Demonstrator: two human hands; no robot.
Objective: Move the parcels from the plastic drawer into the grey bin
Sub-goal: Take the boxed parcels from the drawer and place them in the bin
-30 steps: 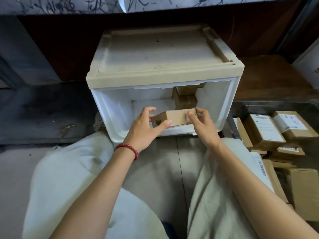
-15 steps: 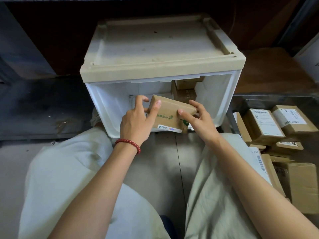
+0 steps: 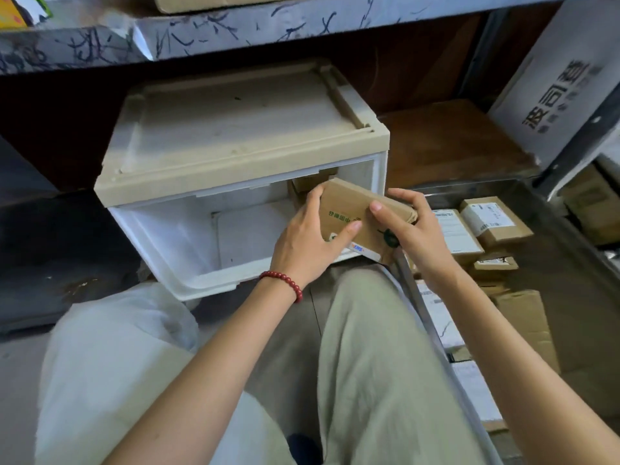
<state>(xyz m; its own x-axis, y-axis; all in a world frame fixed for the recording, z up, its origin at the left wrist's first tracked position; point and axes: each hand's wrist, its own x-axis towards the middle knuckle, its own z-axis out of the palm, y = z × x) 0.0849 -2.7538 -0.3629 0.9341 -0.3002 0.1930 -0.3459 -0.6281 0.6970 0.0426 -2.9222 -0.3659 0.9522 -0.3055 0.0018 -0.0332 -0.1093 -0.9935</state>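
- Head view: a flat brown cardboard parcel with green print [image 3: 355, 213] is held in the air between both hands. It sits at the 3 o'clock side of the open mouth of the white plastic drawer with a beige top [image 3: 161, 236].
- The left hand [image 3: 308, 243] grips the parcel's left end, thumb on the printed face and fingers curled over the far edge. It wears a red bead bracelet [image 3: 285, 280].
- The right hand [image 3: 412, 229] grips the opposite end. Its thumb lies on top and its fingers wrap round the corner.
- A grip at both ends probably keeps the flat box level and stops it twisting on the way across.
- The parcel is tilted, its right end toward the grey metal bin [image 3: 570, 250] at the person's 3 o'clock. That suits a carry out of the drawer and over the bin's near rim.
- The bin stands just beside the drawer, so the carry is short. Labelled brown cardboard boxes [image 3: 493, 219] already lie stacked in it.
- At least one more brown box [image 3: 308, 182] sits at the back of the drawer, at 1 o'clock inside it and partly hidden by the held parcel. The job therefore looks unfinished.
- The person sits with the drawer at 12 o'clock between pale trouser knees [image 3: 369, 364], so both drawer and bin are within reach.
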